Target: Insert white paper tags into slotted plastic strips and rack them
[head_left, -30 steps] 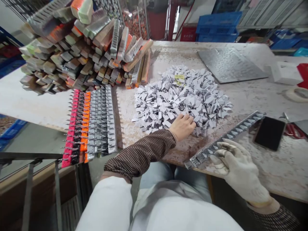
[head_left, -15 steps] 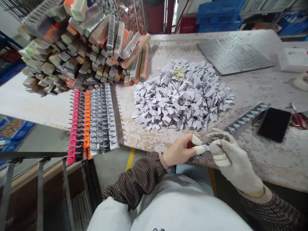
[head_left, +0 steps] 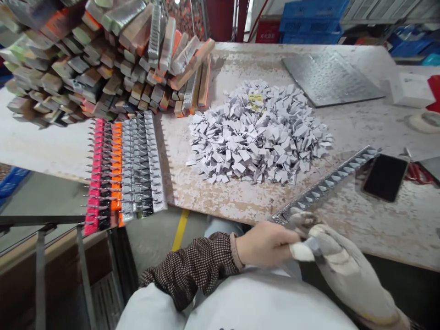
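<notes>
My left hand, bare with white covers on the fingertips, is closed in a pinch in front of my body. My right hand, in a soiled white knitted glove, is curled against those fingertips. A small pale grey piece shows between the two hands; its shape is blurred. Just beyond them a long dark strip with a row of pale triangular pieces lies slanted on the table, its near end at the table edge, partly behind my right glove. A heap of small white-grey folded pieces lies on the table.
Spiked strips in pink, black, orange and grey hang over the left table edge. Behind them is a pile of wrapped bars. A phone, red-handled scissors, a white box and a metallic sheet are at the right.
Both hands have moved off the strip's near end, down toward my body, with a small pale piece between them. More of the strip shows on the table. The view has shifted slightly.
</notes>
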Demonstrator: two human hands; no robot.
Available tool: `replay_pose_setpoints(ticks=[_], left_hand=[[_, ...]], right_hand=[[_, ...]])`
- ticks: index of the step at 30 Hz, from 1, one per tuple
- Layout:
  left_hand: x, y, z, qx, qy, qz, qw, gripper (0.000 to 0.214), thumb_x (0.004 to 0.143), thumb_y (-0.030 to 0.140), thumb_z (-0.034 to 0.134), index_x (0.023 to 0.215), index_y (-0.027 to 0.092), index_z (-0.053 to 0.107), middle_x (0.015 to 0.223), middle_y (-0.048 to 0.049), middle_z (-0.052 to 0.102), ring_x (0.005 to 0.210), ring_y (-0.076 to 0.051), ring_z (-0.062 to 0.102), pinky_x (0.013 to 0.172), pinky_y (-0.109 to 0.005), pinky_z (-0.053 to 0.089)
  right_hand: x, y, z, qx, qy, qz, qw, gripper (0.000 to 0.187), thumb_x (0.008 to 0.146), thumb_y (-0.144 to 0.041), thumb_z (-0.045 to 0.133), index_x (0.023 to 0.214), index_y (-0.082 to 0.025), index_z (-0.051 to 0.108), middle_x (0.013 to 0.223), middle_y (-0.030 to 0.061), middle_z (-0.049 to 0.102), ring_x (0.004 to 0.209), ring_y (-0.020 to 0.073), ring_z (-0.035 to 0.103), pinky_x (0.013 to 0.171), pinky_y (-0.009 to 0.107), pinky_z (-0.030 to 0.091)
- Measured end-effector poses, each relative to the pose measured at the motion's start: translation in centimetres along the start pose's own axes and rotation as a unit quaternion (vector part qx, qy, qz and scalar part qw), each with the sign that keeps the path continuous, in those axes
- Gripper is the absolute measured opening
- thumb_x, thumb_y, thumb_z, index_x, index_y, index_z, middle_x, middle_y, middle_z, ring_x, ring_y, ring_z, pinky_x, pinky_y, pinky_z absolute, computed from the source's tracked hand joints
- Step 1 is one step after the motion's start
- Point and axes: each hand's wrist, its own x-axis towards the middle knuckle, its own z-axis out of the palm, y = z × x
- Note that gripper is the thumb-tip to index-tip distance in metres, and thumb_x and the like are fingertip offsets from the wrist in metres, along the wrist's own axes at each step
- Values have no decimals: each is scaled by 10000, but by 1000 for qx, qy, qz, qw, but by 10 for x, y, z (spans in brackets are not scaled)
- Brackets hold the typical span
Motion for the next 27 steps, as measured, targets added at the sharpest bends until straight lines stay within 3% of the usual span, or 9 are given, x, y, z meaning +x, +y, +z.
replay_pose_setpoints(ticks=[2,4,7,10,12,16,20,22,27], left_hand=[[-6,-10,2,42,84,-74,993,582,1069,578,690,680,206,469,659,30,520,636,-117,486,616,-241,364],[-11,-16,4,77,115,-82,987,578,1082,550,671,680,205,441,667,36,497,647,-115,464,627,-245,348],[-15,-17,7,15,78,-46,996,643,1061,669,652,675,219,403,650,49,428,627,-111,405,609,-260,337],[-16,-19,11,-151,24,-27,988,733,951,834,695,652,223,423,617,65,372,585,-95,348,565,-265,330],[-14,-25,12,-167,23,-9,986,761,931,868,692,635,223,416,611,62,366,578,-93,344,565,-273,338],[-9,-43,11,110,134,-6,985,626,1060,780,588,834,197,620,766,-15,602,749,-185,582,742,-327,496],[-3,-59,13,384,164,-65,906,530,1076,630,675,1292,147,661,1152,-149,742,1088,-323,698,942,-452,577],[-1,-63,16,438,139,-76,885,479,1069,572,711,1286,149,653,1169,-143,743,1113,-327,698,964,-464,575],[1,-70,19,460,114,-82,877,336,1049,465,766,1209,190,657,1150,-97,753,1108,-305,679,962,-449,539]], right_hand=[[6,-8,5,-7,9,-23,1000,97,1061,-305,660,1108,-285,743,1243,111,798,1180,329,789,954,475,725],[12,-16,12,-3,10,-77,997,82,1053,-230,649,1005,-269,704,1351,124,761,1322,322,738,994,452,708],[14,-21,21,4,0,-133,991,136,1044,-162,629,1088,-271,697,1414,108,752,1406,296,703,994,404,703],[9,-21,24,-9,-12,-139,990,244,1086,-252,601,1306,-299,694,1369,71,790,1196,244,801,949,359,713],[10,-18,23,-22,-24,-135,990,224,1103,-291,577,1285,-299,708,1365,64,793,1122,230,815,920,343,710],[28,-6,22,-134,8,-148,980,161,1051,-244,652,893,-258,681,1341,98,781,1399,320,687,1134,478,620],[47,10,30,-330,26,-234,914,196,985,-260,775,820,-228,675,1255,130,795,1418,377,644,1220,566,510],[52,12,31,-370,-3,-262,891,163,994,-258,767,847,-215,710,1223,133,801,1362,363,665,1219,564,493],[66,2,24,-361,-96,-296,879,147,1041,-233,668,962,-167,773,1175,148,799,1342,347,663,1222,577,492]])
